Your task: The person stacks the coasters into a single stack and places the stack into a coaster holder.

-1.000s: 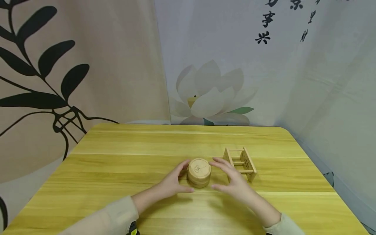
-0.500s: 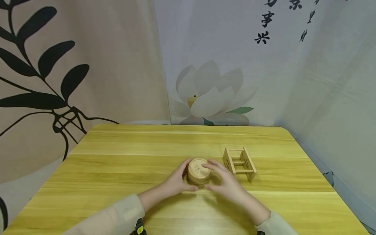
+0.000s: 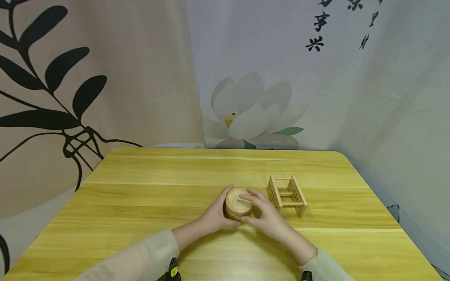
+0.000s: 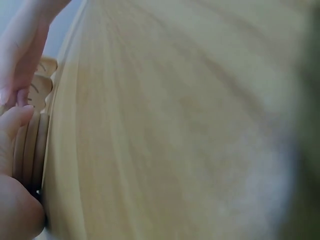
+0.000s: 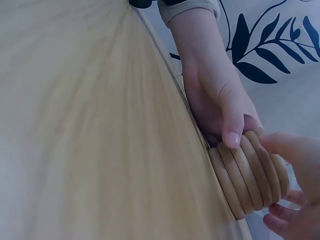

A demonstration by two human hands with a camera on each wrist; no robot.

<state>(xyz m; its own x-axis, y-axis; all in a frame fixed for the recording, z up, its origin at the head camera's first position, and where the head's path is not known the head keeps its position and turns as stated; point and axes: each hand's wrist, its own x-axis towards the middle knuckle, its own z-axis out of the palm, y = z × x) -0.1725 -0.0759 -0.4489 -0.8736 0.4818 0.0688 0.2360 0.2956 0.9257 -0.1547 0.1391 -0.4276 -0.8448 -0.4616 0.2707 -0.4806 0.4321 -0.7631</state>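
A stack of round wooden coasters (image 3: 236,200) stands on the table, its top one marked with a thin line drawing of a leaf. My left hand (image 3: 215,216) curls round the stack's left side, thumb at the near edge. From the right, my right hand (image 3: 268,219) grips the upper coasters, with a finger over the top rim. In the right wrist view, several layers of the coasters (image 5: 245,175) show between the left thumb and the right hand (image 5: 305,160). The left wrist view catches only the stack's edge, partly hidden by my fingers.
A small wooden rack (image 3: 297,194) with slotted side panels and crossbars stands just right of the stack, close to my right hand. The wooden table (image 3: 158,175) ends at a patterned cloth backdrop (image 3: 158,97) behind.
Both hands have moved inward from either side of the coaster stack and closed round it. The right fingers now reach over the top rim. The rack has stayed put.
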